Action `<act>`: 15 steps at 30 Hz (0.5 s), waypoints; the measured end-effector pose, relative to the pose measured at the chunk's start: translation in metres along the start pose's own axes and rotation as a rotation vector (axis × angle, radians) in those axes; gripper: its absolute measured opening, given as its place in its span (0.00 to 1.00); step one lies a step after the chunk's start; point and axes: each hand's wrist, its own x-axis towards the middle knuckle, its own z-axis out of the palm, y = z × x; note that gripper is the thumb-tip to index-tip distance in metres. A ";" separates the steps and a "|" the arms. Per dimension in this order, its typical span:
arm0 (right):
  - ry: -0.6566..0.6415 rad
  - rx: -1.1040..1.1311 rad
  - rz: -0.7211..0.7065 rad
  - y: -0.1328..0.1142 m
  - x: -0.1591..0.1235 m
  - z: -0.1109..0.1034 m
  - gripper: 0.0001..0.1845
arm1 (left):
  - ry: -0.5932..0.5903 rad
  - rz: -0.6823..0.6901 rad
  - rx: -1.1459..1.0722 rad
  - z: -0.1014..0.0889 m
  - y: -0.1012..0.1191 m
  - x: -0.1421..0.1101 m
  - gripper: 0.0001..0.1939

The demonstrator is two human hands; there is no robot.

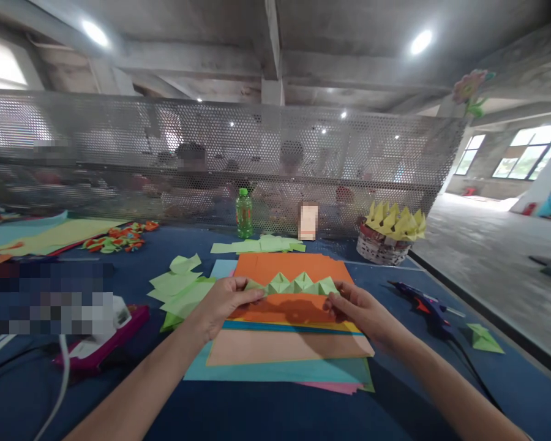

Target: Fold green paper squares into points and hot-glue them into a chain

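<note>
A strip of folded light-green paper points (294,285) is held level above a stack of coloured paper sheets (284,349), orange on top. My left hand (223,303) pinches the strip's left end with closed fingers. My right hand (360,309) pinches its right end the same way. Both forearms reach in from the bottom edge over the dark blue table (275,410).
Loose green paper squares (181,291) lie left of the stack, more (259,245) behind it by a green bottle (244,213). A basket of yellow folded pieces (390,236) stands back right. A blue glue gun (425,304) and a green folded piece (484,339) lie at right. A perforated metal screen (220,159) backs the table.
</note>
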 end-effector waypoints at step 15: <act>0.254 0.101 0.027 -0.006 0.002 -0.003 0.26 | 0.258 -0.017 -0.007 -0.015 0.010 0.038 0.17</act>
